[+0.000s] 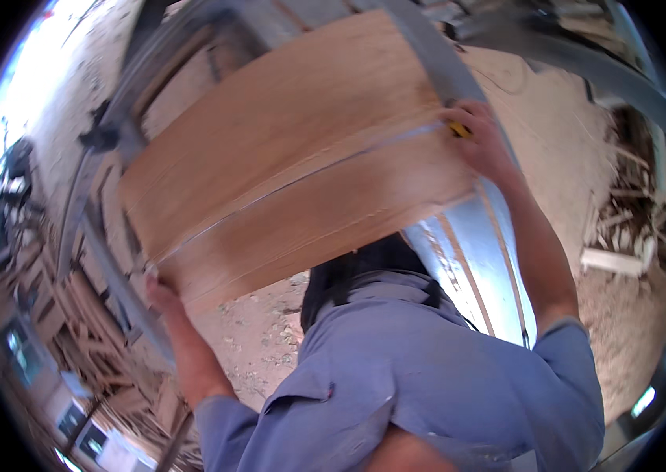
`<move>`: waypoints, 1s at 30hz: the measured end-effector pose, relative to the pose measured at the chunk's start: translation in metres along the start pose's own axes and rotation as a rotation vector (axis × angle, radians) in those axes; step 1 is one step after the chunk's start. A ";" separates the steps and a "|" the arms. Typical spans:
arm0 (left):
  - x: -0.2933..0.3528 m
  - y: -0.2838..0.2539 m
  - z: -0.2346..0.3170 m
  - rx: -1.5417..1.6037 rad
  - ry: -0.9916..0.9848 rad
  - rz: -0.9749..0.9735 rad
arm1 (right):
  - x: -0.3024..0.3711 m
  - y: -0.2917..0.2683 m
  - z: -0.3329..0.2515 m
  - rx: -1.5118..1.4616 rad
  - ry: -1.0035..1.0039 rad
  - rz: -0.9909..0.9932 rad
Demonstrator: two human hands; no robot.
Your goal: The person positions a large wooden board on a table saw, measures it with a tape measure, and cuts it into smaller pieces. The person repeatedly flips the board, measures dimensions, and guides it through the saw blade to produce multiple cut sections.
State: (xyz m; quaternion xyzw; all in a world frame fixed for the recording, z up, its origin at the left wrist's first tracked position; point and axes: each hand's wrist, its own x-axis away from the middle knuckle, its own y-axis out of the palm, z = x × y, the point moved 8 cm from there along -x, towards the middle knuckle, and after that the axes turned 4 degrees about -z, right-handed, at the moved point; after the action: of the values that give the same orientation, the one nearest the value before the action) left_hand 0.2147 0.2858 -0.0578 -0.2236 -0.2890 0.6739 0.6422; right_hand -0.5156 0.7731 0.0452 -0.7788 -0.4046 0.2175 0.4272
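A broad wooden board [286,126] lies before me across a metal frame. The pale blade of a tape measure [295,186] is stretched over it from the left edge to the right. My right hand [481,143] is closed round the yellow and black tape case [459,129] at the board's right edge. At the near left edge, my left hand [163,293] is closed, its fingertips at the blade's far end and the board's rim. Some of the left fingers are hidden and slightly blurred.
A grey metal surface [471,244] with strips runs beneath the board's right side. Metal bars [116,271] stand to the left. Wood scraps [85,322] are heaped at left, with more scrap wood [624,204] at right. Small debris litters the ground [258,334].
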 end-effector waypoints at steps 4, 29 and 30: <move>0.001 0.014 -0.007 -0.196 -0.020 -0.141 | 0.048 -0.007 0.003 -0.062 0.069 0.061; 0.039 -0.102 0.003 -0.072 -0.110 -0.132 | 0.066 0.105 -0.120 0.178 0.634 0.165; 0.026 -0.131 -0.006 -0.068 -0.063 -0.112 | 0.079 0.129 -0.103 0.032 0.645 0.141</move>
State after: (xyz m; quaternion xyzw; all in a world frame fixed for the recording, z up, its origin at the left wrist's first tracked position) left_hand 0.3135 0.3134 0.0284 -0.2076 -0.3440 0.6332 0.6615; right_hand -0.3418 0.7471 -0.0072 -0.8268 -0.1900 -0.0050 0.5293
